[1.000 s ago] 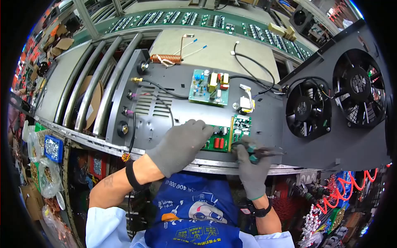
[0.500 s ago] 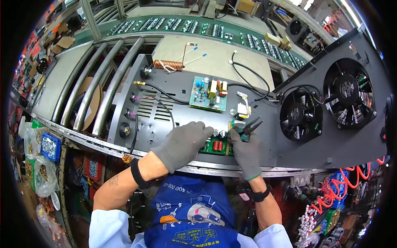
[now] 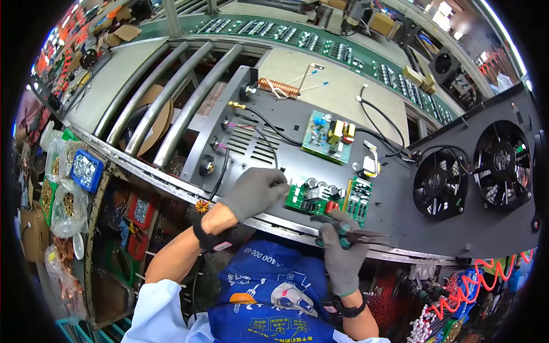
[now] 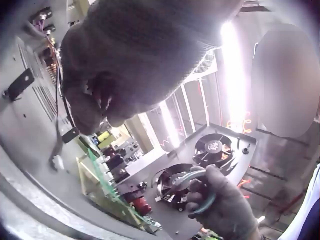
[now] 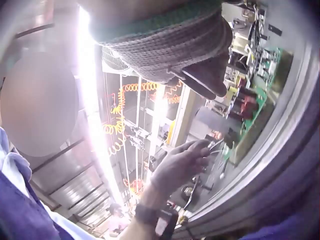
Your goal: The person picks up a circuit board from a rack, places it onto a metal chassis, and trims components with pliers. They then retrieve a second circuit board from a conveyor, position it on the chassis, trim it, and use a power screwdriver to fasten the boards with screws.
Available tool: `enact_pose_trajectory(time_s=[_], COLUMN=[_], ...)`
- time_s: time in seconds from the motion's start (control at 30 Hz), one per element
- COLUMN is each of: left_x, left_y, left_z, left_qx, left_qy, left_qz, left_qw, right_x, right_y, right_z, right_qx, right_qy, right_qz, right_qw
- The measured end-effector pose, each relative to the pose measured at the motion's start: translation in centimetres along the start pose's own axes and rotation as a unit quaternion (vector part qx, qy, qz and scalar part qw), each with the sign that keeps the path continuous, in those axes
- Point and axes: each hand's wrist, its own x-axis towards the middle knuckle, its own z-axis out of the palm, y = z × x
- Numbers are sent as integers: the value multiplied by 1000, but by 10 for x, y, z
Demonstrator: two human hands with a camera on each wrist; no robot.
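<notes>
Fingers of R hand (image 3: pixel 346 258) clamped on pliers (image 3: pixel 366 235) nr circuit board (image 3: pixel 314 197), L hand (image 3: pixel 250 193) curled beside it, hold unclear; tool slip could scratch it.

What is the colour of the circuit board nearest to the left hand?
The circuit board is green; it shows best in the head view.

pale-topped bench (image 3: pixel 123 80), steel rollers (image 3: pixel 198 105) at left end | beyond far edge: green conveyor (image 3: pixel 184 24), metal post (image 3: pixel 170 17) | below near edge, left: blue bin (image 3: pixel 87 170) | overhead: glaring tube light (image 4: pixel 233 75), grey ceiling (image 5: pixel 75 177), dark beam (image 5: pixel 35 30)
</notes>
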Motion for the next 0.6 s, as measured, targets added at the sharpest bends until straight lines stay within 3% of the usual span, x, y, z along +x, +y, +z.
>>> enact_pose_trajectory(time_s=[0.13,0.23,0.37,0.4,0.5,0.6], left_x=[15,19,22,23,26,23], left_y=[-3,-10,-10,-6,-10,-8], left_z=[2,4,3,-3,0,-1], left_qx=[21,55,67,70,75,64], left_qy=[-51,-61,-73,-109,-99,-101], left_qz=[-56,-54,-65,-89,-74,-79], left_qw=[997,995,993,988,990,990], right_x=[8,13,4,6,12,0], right_y=[26,25,14,19,40,24], right_z=[30,39,47,50,53,56], right_qx=[-65,-93,-132,-204,-111,-112], right_qy=[-9,-41,7,13,-46,-12], right_qz=[-85,-29,-156,-222,-36,-90], right_qw=[994,994,979,953,992,989])
